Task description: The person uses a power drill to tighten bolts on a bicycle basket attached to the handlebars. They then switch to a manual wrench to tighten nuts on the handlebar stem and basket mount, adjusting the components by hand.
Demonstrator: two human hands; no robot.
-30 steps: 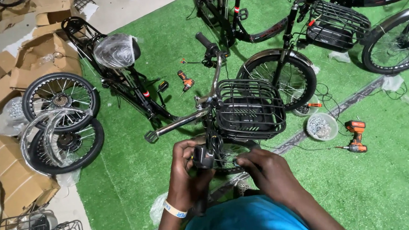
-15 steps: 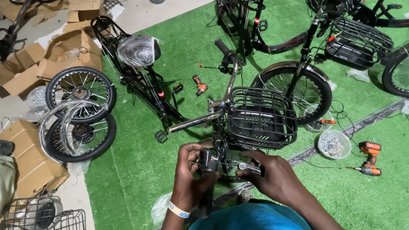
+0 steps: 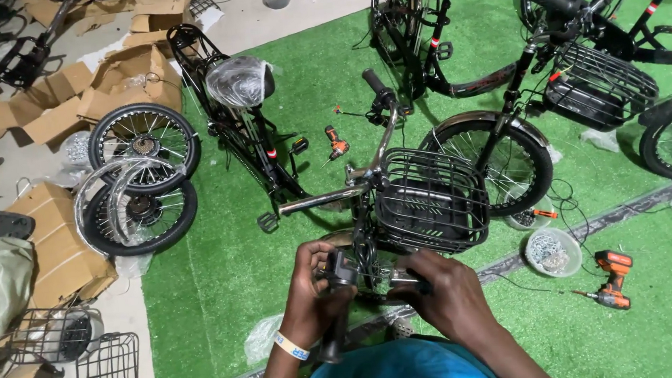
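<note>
While you look down over your blue shirt (image 3: 401,374), your left hand (image 3: 317,292) is curled around a dark control unit (image 3: 341,269) on the near end of the bicycle's handlebar (image 3: 329,199), fingers wrapped tight and thumb on top. A black grip (image 3: 334,331) hangs down below that hand, and a pale wristband (image 3: 291,346) sits on the wrist. Your right hand (image 3: 443,297) is closed as well, knuckles up, pinching a thin metal tool (image 3: 403,276) whose tip points toward the control unit; how the tip meets it is hidden by your fingers. The two hands are close together, just under the black wire basket (image 3: 432,198) mounted at the front of the bicycle.

The bicycle stands on green artificial turf (image 3: 222,280), its saddle (image 3: 239,81) wrapped in clear plastic. To your right on the turf lie an orange cordless drill (image 3: 612,274) and, near it, a clear round container of small metal parts (image 3: 552,249). A smaller orange tool (image 3: 337,142) lies beyond the handlebar. Other bicycles (image 3: 583,54) stand further right. To your left, two spoked wheels (image 3: 137,186) rest at the turf's edge beside flattened cardboard (image 3: 57,246), with loose wire baskets (image 3: 83,353) on the bare floor.
</note>
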